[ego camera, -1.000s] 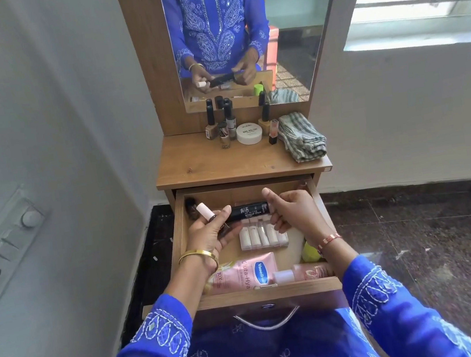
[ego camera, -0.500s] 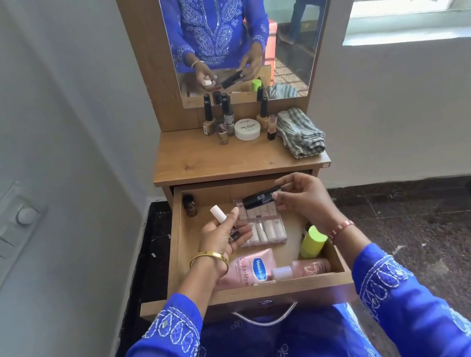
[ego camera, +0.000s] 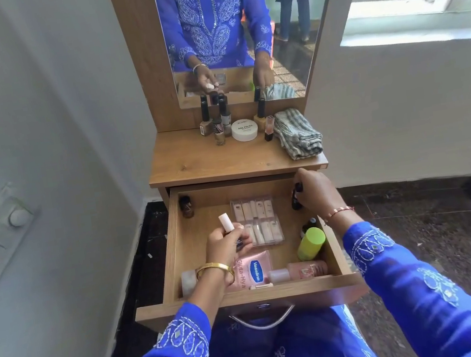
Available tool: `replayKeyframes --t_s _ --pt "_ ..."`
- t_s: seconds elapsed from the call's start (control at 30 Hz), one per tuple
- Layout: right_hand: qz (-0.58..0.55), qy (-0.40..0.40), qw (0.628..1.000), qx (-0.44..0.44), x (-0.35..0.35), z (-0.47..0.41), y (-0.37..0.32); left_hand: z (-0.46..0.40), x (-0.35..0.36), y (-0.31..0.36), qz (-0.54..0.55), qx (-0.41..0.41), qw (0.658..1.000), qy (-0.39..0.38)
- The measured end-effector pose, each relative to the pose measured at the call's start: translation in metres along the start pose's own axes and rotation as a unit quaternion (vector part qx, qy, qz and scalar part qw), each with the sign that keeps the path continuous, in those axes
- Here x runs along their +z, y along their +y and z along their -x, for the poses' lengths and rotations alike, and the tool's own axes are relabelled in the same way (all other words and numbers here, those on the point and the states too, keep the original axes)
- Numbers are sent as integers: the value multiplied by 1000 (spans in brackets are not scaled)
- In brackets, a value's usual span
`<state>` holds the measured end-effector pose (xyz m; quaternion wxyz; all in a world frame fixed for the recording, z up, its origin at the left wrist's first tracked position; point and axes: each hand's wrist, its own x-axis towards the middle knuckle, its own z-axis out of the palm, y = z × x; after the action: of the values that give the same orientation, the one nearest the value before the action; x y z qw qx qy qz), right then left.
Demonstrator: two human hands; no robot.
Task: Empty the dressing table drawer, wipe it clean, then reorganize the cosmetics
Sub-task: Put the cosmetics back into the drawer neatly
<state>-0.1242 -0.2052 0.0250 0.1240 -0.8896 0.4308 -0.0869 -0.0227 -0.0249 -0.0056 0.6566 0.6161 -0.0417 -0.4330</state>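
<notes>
Open wooden drawer (ego camera: 181,249) holds cosmetics; left hand (ego camera: 226,245) grips white-capped tube (ego camera: 226,223), right hand (ego camera: 317,192) grips black tube (ego camera: 296,197) at far right.

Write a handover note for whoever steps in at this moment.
Left hand holds a white-capped bottle over the drawer.
Right hand grips a dark tube at the drawer's back right corner.
In the drawer: Vaseline pouch, green-capped bottle, two clear cases, pink bottle.
Tabletop: polishes, jar, cloth.
Done: some emptying.
Left: finish emptying, wipe, reorganize.
</notes>
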Motion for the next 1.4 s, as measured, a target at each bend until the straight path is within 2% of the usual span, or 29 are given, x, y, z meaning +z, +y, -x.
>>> replayKeyframes --t_s 0.27,0.53,0.63,0.7,0.83,0.9,1.1,1.2,1.3,1.4 --pt "47 4 998 -34 10 -2 2 -2 -1 -2 -23 -12 999 -23" --pt "38 14 999 -11 4 -1 2 -5 -4 -6 -41 3 998 -49" --pt "-30 48 998 -22 -1 4 -9 -6 -4 -7 -44 8 997 -56" --pt "-108 42 993 -28 -7 11 -27 -5 -3 -6 -48 9 997 -63" --pt "-207 -128 964 -103 -13 27 -61 0 0 -3 -54 12 995 -79" --pt "-225 -162 953 -127 -8 31 -67 1 -1 -4 -63 14 995 -71" --pt "-219 -160 956 -113 3 35 -67 -1 -2 -7 -131 37 990 -41" --pt "-230 -151 957 -94 6 35 -69 -3 -1 -7 -187 83 979 -12" --pt "-279 -137 948 -63 9 35 -73 -5 -6 -2 -259 136 956 6" --pt "-343 -109 933 -25 11 28 -78 -8 -21 7 -274 147 950 27"
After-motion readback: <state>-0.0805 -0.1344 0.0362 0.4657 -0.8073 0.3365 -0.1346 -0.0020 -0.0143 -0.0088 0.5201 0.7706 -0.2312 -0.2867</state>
